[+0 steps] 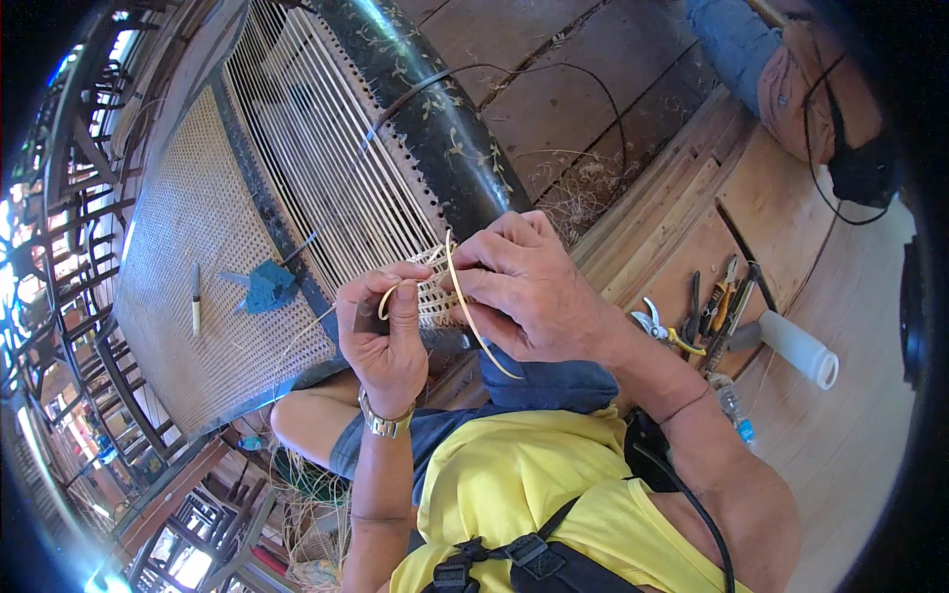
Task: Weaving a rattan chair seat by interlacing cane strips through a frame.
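My left hand (384, 336) pinches a thin pale cane strand (474, 331) between thumb and forefinger; a loop of it curls by the thumb. Across from it, my right hand (539, 287) has its fingers bent and pressed together at the edge of a small woven cane patch (433, 304). The strand's loose end hangs in front of the right fingers, whose tips are partly hidden. Beyond both hands stretch parallel cane strands (326, 148), strung in a dark frame. The frame's rounded black rail (460, 128) bears a painted leaf pattern and a row of holes.
A finished woven cane panel (188, 227) at left carries a blue cloth-like piece (271, 287) and a pen-like tool (196, 308). At right lie yellow-handled pruning shears (664, 331), pliers (722, 306) and a translucent plastic tube (799, 351). A thin black cable (593, 74) crosses the rail.
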`<action>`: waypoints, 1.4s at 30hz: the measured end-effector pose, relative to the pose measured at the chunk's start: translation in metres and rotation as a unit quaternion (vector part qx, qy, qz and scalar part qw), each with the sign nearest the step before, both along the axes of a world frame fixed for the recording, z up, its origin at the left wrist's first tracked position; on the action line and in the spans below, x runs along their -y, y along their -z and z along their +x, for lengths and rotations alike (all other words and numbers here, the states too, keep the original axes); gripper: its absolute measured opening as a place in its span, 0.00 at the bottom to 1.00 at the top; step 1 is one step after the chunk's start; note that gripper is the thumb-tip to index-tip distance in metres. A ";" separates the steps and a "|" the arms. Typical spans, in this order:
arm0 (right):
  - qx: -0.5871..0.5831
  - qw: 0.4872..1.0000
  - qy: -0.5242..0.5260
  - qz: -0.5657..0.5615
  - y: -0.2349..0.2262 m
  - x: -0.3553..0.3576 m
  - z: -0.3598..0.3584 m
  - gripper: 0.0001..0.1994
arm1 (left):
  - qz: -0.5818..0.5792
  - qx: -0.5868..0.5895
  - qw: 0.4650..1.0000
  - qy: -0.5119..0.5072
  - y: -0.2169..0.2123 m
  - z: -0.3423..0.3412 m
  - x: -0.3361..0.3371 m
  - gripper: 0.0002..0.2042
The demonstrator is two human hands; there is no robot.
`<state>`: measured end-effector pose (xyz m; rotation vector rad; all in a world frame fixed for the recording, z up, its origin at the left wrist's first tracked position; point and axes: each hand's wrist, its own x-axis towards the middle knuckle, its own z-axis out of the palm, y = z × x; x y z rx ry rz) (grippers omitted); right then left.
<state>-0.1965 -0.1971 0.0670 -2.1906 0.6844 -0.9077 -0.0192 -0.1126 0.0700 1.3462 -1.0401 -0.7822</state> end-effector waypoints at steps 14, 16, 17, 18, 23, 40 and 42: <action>0.007 1.000 0.009 -0.012 0.011 -0.006 -0.002 0.11 | 0.117 -0.066 0.990 0.043 -0.017 0.000 -0.003 0.05; 0.017 1.000 -0.007 -0.018 0.011 -0.005 -0.002 0.11 | 0.113 -0.068 0.990 0.045 -0.017 0.000 -0.003 0.06; 0.018 0.999 -0.026 -0.016 0.011 -0.004 -0.003 0.11 | 0.122 -0.081 0.988 0.045 -0.016 0.000 -0.003 0.06; 0.019 0.999 -0.044 -0.012 0.011 -0.004 -0.003 0.10 | 0.133 -0.094 0.986 0.042 -0.015 0.000 -0.003 0.06; 0.035 0.999 -0.019 0.009 0.012 -0.003 -0.003 0.10 | 0.119 -0.085 0.987 0.058 -0.012 0.006 -0.002 0.05; 0.103 0.980 0.151 0.082 0.020 -0.003 0.005 0.10 | -0.040 0.280 0.949 0.141 -0.011 0.036 0.027 0.09; 0.103 0.979 0.153 0.081 0.021 -0.004 0.005 0.09 | -0.041 0.292 0.946 0.135 -0.012 0.034 0.027 0.10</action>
